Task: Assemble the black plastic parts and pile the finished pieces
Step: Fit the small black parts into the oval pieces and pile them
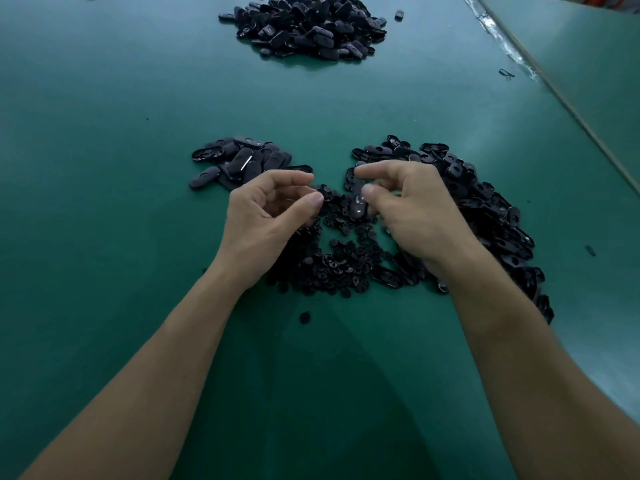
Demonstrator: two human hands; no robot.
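Midway: one shell in hand, plenty left to assemble.
The right hand has its grip clamped on an oval black shell above the small round pieces. The left hand is curled thumb to finger, but I cannot tell if it holds anything. On the counter, a small pile of ovals looks finished, while the large shell heap waits.

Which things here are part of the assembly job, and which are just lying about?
Job: right hand holding an oval piece; left hand; heap of small round parts; right pile of oval shells; near-left pile; far pile.
Lying about: tape strip, far right; black scrap beside it.
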